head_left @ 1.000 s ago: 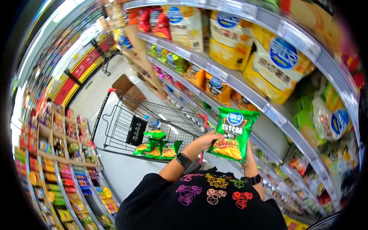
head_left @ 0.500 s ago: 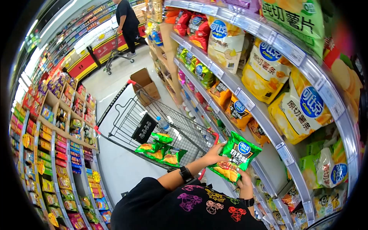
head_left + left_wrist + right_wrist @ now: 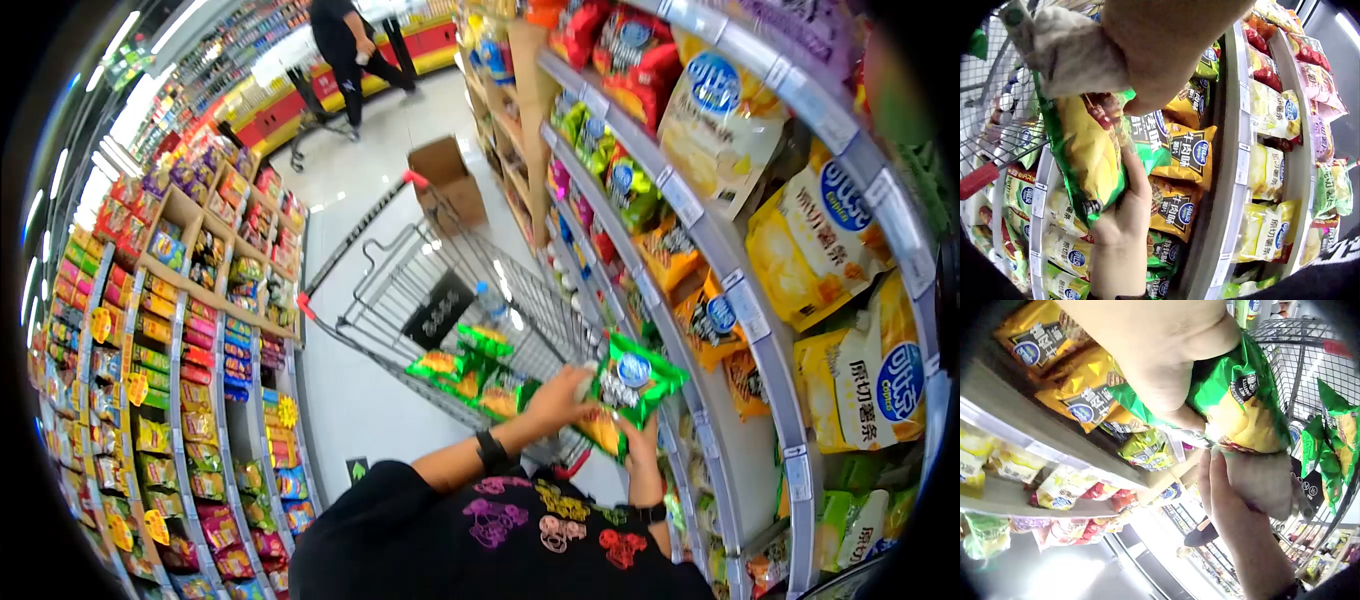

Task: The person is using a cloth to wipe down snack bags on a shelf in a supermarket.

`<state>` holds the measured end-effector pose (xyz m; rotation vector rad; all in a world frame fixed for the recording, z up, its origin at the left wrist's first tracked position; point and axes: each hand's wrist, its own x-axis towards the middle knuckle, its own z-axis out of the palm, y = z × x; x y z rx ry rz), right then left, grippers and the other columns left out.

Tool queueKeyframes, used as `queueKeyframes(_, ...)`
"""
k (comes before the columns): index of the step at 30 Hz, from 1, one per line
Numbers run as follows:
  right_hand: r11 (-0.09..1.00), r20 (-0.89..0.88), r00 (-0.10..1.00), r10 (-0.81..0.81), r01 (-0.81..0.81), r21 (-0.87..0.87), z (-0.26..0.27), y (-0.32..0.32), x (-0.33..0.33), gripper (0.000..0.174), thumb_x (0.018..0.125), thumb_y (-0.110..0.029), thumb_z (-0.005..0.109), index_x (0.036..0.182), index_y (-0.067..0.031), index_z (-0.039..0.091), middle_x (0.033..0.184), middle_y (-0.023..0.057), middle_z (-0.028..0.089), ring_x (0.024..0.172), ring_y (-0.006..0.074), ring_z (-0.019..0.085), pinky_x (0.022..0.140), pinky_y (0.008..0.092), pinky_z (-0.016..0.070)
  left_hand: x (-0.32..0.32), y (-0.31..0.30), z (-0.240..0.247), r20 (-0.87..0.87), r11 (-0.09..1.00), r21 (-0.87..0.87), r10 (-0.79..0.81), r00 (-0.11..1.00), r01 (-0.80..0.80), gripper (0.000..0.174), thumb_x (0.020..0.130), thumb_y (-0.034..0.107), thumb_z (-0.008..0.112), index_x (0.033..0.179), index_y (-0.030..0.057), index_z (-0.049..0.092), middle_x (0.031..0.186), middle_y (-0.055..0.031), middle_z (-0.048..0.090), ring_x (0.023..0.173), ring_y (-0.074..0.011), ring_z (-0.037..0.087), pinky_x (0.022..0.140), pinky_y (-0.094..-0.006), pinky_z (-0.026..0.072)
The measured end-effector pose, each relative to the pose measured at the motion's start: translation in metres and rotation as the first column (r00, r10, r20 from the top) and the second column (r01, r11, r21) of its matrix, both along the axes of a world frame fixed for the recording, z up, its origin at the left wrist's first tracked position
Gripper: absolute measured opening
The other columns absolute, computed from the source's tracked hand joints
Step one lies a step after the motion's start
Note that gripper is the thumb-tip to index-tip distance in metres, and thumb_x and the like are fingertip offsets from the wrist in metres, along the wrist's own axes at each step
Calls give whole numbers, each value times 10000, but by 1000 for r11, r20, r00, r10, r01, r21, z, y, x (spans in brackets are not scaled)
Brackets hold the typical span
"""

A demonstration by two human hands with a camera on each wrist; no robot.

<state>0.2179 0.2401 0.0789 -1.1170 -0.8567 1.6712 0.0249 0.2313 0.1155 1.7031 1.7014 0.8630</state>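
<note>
A green chip bag (image 3: 640, 378) is held between both hands in front of the chest, tilted. My left hand (image 3: 555, 402) grips its left side; my right hand (image 3: 640, 455) pinches its lower right edge. In the left wrist view the bag's chip picture (image 3: 1088, 140) faces the camera, with the right hand (image 3: 1125, 209) along its edge and the left hand (image 3: 1166, 44) above. A pale, blurred patch beside the left hand is unclear. In the right wrist view the right hand (image 3: 1175, 362) covers part of the bag (image 3: 1244, 403), and the left hand (image 3: 1238, 509) is below.
A wire shopping cart (image 3: 360, 345) stands ahead-left, holding several green bags (image 3: 480, 375) and a bottle (image 3: 490, 305). Chip shelves (image 3: 735, 290) rise close on the right, snack shelves (image 3: 180, 370) at the left. Beyond are a cardboard box (image 3: 450, 195) and a person (image 3: 340, 50).
The view has swung left, so the cart and shelves sit farther right. The held bag has lowered and tilted. A person with another cart has come into view at the far end.
</note>
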Motion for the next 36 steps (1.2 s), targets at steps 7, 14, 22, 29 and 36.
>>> queueKeyframes(7,994,403,912,81,-105,38,-21,38,-73,664,681,-33,691,1252,-20,353,1120,93,519,999,191,522,844,301,431,-63,9,-29,92,956,-293,65,994,-35,935,615,384,733,1304,-38,262,1221,-304,411,1126,-391,434,933,-390,374)
queueKeyframes(14,896,116,968,223,-157,-416,-71,45,-146,539,718,-34,667,1179,7,390,1043,125,570,895,225,593,763,332,494,-154,23,-119,694,582,-684,335,637,439,449,733,232,658,1086,-18,535,942,-89,611,798,-157,592,684,-255,479)
queueKeyframes(22,531,-255,919,302,-384,-755,-157,29,-193,272,842,-147,539,1075,-8,536,1024,97,615,870,180,619,763,292,500,-216,21,-162,459,218,-886,296,838,408,793,653,378,704,1228,-78,402,1086,-154,559,882,-217,569,726,-307,460)
queueKeyframes(29,456,-326,919,222,-393,-798,-209,11,-215,315,840,-201,565,1094,-19,521,1030,89,612,883,170,612,761,310,501,-228,-10,-232,283,311,-918,79,956,246,860,613,417,685,1230,-103,387,1185,-251,495,1066,-307,520,875,-328,415)
queueKeyframes(36,603,171,821,545,-242,-760,-179,6,-233,441,777,-266,621,1124,-19,506,1029,124,603,857,228,616,729,371,504,-228,-34,-248,249,509,-838,41,968,194,745,651,354,673,1214,-58,413,1096,-234,551,1001,-321,551,843,-343,434)
